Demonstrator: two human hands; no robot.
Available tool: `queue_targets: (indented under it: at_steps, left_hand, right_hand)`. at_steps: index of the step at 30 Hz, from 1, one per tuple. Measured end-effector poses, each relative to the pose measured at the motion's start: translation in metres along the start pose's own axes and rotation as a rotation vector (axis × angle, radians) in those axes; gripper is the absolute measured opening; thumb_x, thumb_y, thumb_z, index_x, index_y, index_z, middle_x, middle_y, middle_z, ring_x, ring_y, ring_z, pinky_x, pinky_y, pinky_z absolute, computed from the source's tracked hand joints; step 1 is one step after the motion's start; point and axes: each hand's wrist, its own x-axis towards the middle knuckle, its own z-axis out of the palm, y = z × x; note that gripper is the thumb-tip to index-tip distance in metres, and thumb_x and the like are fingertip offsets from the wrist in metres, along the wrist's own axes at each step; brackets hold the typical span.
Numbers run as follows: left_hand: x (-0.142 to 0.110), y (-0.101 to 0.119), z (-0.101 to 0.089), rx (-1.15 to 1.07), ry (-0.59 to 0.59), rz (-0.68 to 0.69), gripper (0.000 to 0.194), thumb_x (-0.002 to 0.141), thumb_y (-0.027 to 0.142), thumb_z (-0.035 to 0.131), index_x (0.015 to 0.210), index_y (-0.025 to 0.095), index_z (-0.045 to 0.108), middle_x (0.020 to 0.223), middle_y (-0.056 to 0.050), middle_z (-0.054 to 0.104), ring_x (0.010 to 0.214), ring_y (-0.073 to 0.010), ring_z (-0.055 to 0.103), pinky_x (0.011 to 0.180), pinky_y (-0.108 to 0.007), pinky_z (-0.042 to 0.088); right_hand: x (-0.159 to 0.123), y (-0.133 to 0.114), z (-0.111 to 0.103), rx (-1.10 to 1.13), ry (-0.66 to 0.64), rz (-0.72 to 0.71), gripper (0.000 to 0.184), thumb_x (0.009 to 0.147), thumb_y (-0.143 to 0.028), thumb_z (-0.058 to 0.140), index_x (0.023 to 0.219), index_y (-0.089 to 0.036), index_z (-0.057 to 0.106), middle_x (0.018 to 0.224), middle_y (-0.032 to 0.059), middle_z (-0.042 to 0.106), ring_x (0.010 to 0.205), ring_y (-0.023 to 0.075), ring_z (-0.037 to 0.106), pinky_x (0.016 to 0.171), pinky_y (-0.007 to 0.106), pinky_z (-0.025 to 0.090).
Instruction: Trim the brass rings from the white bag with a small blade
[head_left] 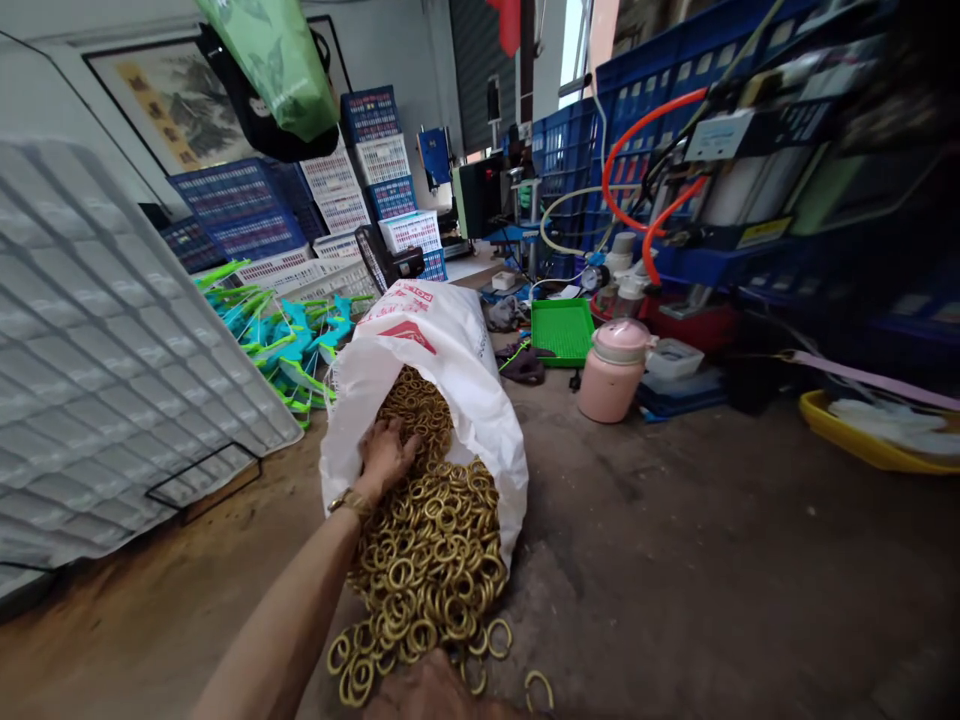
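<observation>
A white woven sack (487, 420) lies on its side, its mouth toward me. Brass-coloured metal rings (435, 540) fill it and spill out in a heap onto the brown surface. My left hand (386, 455), with a gold watch (351, 503) on the wrist, reaches inside the mouth. Its fingers are apart and rest on the rings, and no ring shows gripped in them. Low at the frame's bottom edge, my right hand (424, 688) is at the near end of the heap, blurred and partly cut off. Its fingers are hidden. A few rings lie loose beside it.
To the right stand a pink flask (613, 375), a green tray (562, 332) and a yellow tray (862, 435). A machine with orange hoses (630, 130) is behind them. At left are a white slatted panel (112, 350), green-and-blue plastic pieces (289, 340) and stacked crates (247, 205).
</observation>
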Motion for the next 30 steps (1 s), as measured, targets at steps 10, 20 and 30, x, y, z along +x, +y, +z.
queue_targets:
  at_steps: [10, 20, 30]
  left_hand:
    - [-0.05, -0.003, -0.001, 0.075, -0.208, 0.163, 0.039, 0.083, 0.045, 0.043, 0.11, 0.022, 0.058, 0.109, -0.01, 0.057, 0.104, -0.0246, 0.051, 0.085, -0.034, 0.039]
    - [-0.084, 0.003, -0.009, 0.001, -0.192, 0.268, 0.031, 0.082, 0.037, 0.044, 0.095, 0.019, 0.065, 0.1, -0.011, 0.061, 0.098, -0.0256, 0.053, 0.089, -0.037, 0.038]
    - [-0.122, 0.002, -0.037, -0.172, -0.065, 0.363, 0.026, 0.083, 0.027, 0.043, 0.095, 0.017, 0.065, 0.099, -0.01, 0.061, 0.096, -0.0211, 0.055, 0.088, -0.034, 0.042]
  right_hand:
    - [-0.018, -0.009, -0.053, 0.039, -0.033, 0.016, 0.02, 0.071, -0.024, 0.054, 0.09, -0.018, 0.055, 0.082, 0.0023, 0.064, 0.066, 0.0155, 0.057, 0.049, 0.024, 0.033]
    - [-0.019, -0.019, -0.073, -0.034, -0.068, 0.004, 0.023, 0.077, -0.017, 0.047, 0.1, -0.016, 0.052, 0.091, 0.005, 0.063, 0.072, 0.0157, 0.056, 0.052, 0.024, 0.035]
    - [-0.008, -0.026, -0.071, 0.007, -0.055, 0.038, 0.033, 0.073, -0.012, 0.05, 0.106, -0.016, 0.054, 0.1, 0.0085, 0.063, 0.082, 0.018, 0.057, 0.064, 0.026, 0.041]
